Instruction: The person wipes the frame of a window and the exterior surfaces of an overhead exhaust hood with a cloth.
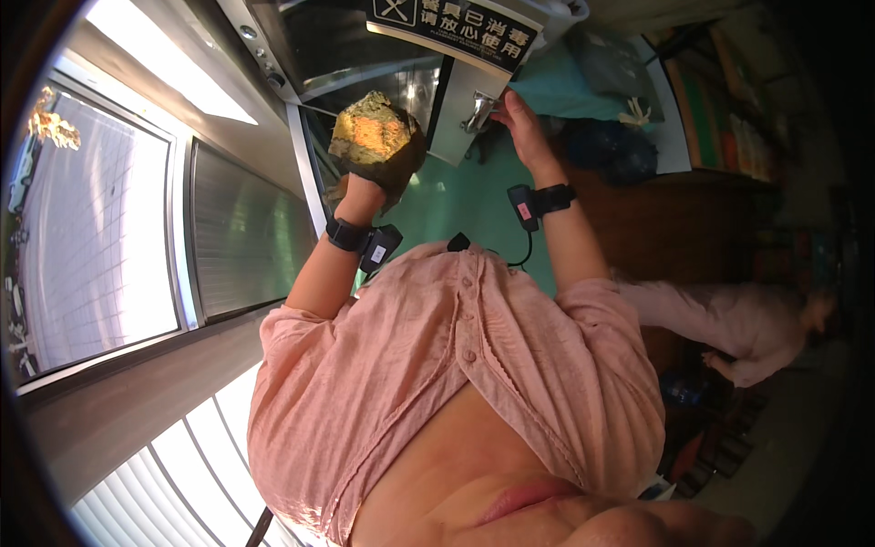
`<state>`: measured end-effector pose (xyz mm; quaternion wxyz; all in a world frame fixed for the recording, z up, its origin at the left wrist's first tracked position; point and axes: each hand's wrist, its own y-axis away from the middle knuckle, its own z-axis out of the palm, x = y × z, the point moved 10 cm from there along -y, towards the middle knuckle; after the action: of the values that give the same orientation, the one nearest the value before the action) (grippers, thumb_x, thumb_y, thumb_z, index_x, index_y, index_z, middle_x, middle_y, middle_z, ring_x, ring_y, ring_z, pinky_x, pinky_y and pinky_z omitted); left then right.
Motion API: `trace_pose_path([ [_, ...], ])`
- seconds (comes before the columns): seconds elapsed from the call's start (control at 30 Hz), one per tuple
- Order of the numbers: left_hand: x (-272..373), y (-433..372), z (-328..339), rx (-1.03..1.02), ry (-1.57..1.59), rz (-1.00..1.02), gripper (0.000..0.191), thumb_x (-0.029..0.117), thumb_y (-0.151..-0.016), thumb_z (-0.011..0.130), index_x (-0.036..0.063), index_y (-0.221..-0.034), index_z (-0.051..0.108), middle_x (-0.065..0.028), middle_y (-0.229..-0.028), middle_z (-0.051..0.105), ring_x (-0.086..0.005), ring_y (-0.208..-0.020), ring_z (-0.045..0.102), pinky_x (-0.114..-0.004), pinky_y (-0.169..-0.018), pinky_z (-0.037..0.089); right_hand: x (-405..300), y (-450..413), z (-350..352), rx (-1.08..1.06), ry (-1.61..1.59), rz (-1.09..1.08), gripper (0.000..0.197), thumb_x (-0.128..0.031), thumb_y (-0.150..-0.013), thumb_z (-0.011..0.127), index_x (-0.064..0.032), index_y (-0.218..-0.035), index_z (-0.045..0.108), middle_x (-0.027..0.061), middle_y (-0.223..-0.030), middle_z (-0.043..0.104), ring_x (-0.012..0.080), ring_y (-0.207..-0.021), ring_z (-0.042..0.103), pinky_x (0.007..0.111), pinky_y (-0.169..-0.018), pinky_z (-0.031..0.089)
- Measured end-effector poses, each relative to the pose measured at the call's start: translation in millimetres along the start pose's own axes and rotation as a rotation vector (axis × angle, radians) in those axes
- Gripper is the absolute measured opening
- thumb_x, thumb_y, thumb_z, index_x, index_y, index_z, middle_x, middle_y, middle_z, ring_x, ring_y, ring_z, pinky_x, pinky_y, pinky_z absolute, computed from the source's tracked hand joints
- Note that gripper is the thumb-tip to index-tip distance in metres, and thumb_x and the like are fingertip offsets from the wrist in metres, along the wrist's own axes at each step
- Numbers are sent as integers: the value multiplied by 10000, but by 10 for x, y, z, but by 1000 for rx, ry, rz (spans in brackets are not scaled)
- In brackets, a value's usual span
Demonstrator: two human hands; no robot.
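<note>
My left hand (361, 193) is wrapped in or holding a crumpled, stained cloth (372, 130), lit yellow by sunlight; the cloth hides most of the fingers. It is raised in front of the dark glass of a metal-framed cabinet (328, 82). At the edge of a pale cabinet door panel (456, 96), my right hand (526, 130) has its fingertips by a shiny metal latch handle (480, 109). Whether they grip it cannot be made out. Across the upper door is a black sign (458, 31) with writing and a crossed-cutlery symbol.
A window (102, 225) lies to the left, beside a metal panel (246, 232). Teal fabric (560, 85) and dark bags (615, 154) are at the upper right. Someone in light pink clothes (752, 331) is at the right. Below me is green floor (444, 205).
</note>
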<state>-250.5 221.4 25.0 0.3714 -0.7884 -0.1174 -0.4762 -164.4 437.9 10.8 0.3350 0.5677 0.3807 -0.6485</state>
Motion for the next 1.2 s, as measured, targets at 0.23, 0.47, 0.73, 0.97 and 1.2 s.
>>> trace_pose_path([
  [0.23,688,-678,508,79,-662,343,412,389,-759,570,137,-1085,585,-84,-1208,527,-268,-1074,482,-400,-928,357,-86,-76,47,38,-110,-76,474,-409,-917,461,-66,-1244,474,55,-1228,509,162,-1109,471,318,-918,365],
  [0.47,850,-863,406,476,-412,392,326,256,-663,675,62,-914,599,-112,-959,481,-292,-872,464,-373,-736,415,-47,-7,116,150,-144,-3,416,-339,-920,435,-47,-1214,472,47,-1148,523,139,-1062,470,309,-927,354],
  [0.73,828,-954,404,402,-594,429,272,228,-671,676,72,-873,581,-84,-864,525,-294,-859,519,-371,-687,449,-62,5,68,126,-51,-69,337,-330,-952,410,-59,-1132,499,23,-1067,540,119,-990,495,289,-865,389],
  [0.97,580,-1062,377,266,-693,284,353,322,-721,591,102,-997,586,-87,-1003,576,-276,-979,498,-369,-855,379,-116,-2,94,104,-70,-68,369,-406,-945,418,-85,-1104,504,3,-1038,537,114,-963,485,288,-857,389],
  [1.2,744,-946,341,462,-454,329,375,260,-645,676,73,-960,594,-121,-963,515,-297,-910,462,-375,-780,401,-86,-11,71,145,-53,-56,373,-405,-940,429,-87,-1125,493,6,-1049,527,111,-980,479,293,-884,371],
])
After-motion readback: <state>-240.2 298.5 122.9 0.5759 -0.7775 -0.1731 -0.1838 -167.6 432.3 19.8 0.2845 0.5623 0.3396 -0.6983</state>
